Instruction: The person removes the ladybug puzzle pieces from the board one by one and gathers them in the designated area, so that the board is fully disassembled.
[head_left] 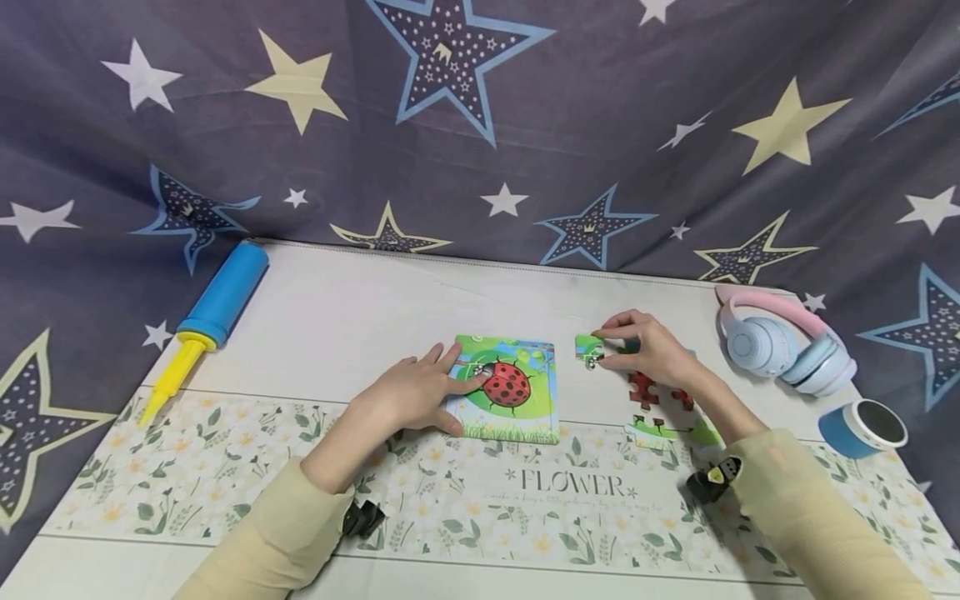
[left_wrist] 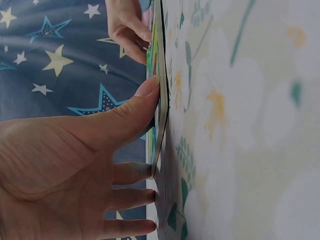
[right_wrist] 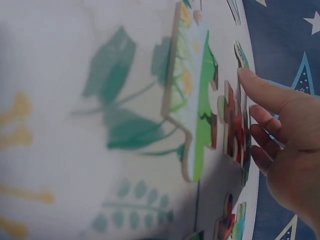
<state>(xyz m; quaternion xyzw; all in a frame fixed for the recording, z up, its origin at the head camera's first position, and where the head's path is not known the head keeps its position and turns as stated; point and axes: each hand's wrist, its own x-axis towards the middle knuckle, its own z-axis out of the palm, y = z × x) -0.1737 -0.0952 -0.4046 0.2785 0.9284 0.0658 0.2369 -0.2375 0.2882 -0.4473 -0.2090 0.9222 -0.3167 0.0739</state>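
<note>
A square ladybug puzzle board (head_left: 536,400) lies at the middle of the table, its picture facing up. My left hand (head_left: 416,392) rests on its left side with the fingers spread, one fingertip on the ladybug's head. In the left wrist view the thumb (left_wrist: 135,107) presses on the board's edge. To the right, my right hand (head_left: 648,350) pinches a green jigsaw piece (head_left: 587,347) by its side, close to the tabletop. Loose jigsaw pieces, a red one (head_left: 642,390) and a green-edged one (head_left: 651,429) among them, lie under and near the right hand.
Pink and blue headphones (head_left: 783,342) lie at the right, with a blue and white cylinder (head_left: 862,429) in front of them. A blue and yellow hand pump (head_left: 217,300) lies at the far left. The star-patterned cloth (head_left: 465,183) hangs behind the table's back edge.
</note>
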